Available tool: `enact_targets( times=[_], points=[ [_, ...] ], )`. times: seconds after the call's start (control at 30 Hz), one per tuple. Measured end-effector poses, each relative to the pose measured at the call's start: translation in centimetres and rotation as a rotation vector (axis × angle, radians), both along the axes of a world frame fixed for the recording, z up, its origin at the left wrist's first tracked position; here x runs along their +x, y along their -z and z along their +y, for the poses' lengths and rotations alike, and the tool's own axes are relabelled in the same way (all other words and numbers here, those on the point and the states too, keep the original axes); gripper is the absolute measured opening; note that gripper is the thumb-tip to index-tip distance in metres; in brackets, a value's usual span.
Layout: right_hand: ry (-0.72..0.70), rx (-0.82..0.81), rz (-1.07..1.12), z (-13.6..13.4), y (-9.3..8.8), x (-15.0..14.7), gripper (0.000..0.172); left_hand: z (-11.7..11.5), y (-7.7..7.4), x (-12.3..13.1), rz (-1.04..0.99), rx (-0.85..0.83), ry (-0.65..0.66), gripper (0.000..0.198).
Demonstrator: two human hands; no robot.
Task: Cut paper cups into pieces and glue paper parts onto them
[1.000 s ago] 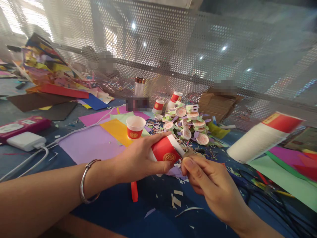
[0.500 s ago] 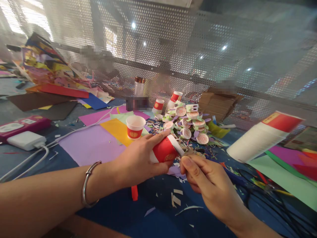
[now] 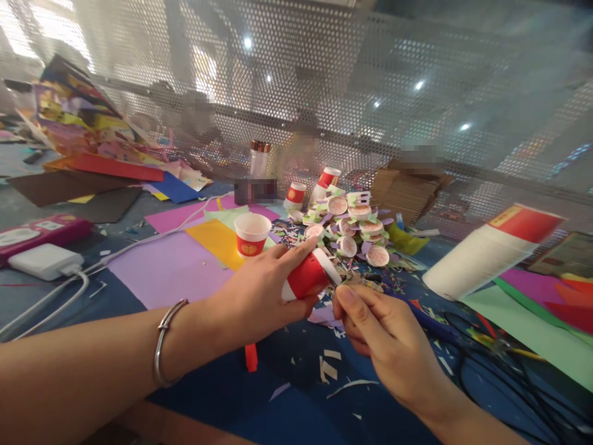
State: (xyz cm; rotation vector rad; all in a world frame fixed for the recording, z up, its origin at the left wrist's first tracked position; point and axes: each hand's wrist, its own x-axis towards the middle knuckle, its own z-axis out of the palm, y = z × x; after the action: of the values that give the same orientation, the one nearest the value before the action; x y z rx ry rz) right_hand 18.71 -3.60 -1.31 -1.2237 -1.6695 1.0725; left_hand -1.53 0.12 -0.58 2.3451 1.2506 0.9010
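My left hand is closed around a red and white paper cup, tilted with its white rim toward the right. Between the thumb and fingers of my right hand is a thin dark pointed tool, mostly hidden by the fingers, so its kind is unclear. Its tip is at the cup's red side close to the rim. Another paper cup stands upright behind my left hand. Beyond the held cup lies a pile of cut paper cups with green and purple paper pieces.
A long stack of cups lies slanted at the right, near coloured paper and black cables. Purple paper, a white charger and a power strip are at left. Paper scraps litter the blue table before a perforated screen.
My right hand has shifted slightly left, and the dark tool now shows against the cup's side near the rim. My left hand still holds the cup, which has turned a little.
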Motion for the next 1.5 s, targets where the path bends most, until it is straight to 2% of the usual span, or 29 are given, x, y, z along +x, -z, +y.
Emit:
enact_targets(
  times=[0.1, 0.23, 0.33, 0.4, 0.47, 0.6, 0.73, 1.03, 1.17, 1.5],
  points=[
    [-0.005, 0.008, -0.024, 0.0, -0.2, 0.2, 0.048, -0.1, -1.0, -0.3, -0.155, -0.189, 0.088, 0.078],
    [-0.02, 0.005, -0.037, 0.0, -0.4, 0.4, 0.048, 0.9, -1.9, -1.3, -0.411, -0.749, 0.333, 0.051],
    [-0.045, -0.005, -0.019, 0.0, -0.5, 0.4, 0.048, 1.9, -1.7, -1.7, -0.55, -1.162, 0.489, 0.045],
    [-0.052, -0.012, -0.015, 0.0, -0.5, 0.4, 0.048, 2.4, -1.3, -1.8, -0.559, -1.32, 0.542, 0.042],
    [-0.053, -0.018, -0.025, 0.0, -0.6, 0.6, 0.049, 2.5, -1.0, -1.7, -0.565, -1.318, 0.531, 0.039],
    [-0.074, -0.041, -0.036, -0.1, -0.7, 0.7, 0.05, 2.3, -0.5, -1.4, -0.592, -1.159, 0.46, 0.041],
    [-0.076, -0.042, -0.056, 0.1, -0.3, 0.8, 0.05, 2.2, -0.4, -1.2, -0.549, -1.084, 0.385, 0.043],
    [-0.078, -0.013, -0.081, 0.1, -0.1, 0.8, 0.048, 1.5, 0.0, -0.5, -0.569, -1.087, 0.382, 0.042],
    [-0.086, -0.008, -0.109, 0.2, -0.2, 0.8, 0.049, 1.5, -0.3, -0.6, -0.543, -1.035, 0.373, 0.048],
    [-0.057, -0.153, -0.037, -0.4, -0.6, 0.1, 0.051, 2.1, -0.4, -1.3, -0.412, -1.019, 0.353, 0.04]
  ],
)
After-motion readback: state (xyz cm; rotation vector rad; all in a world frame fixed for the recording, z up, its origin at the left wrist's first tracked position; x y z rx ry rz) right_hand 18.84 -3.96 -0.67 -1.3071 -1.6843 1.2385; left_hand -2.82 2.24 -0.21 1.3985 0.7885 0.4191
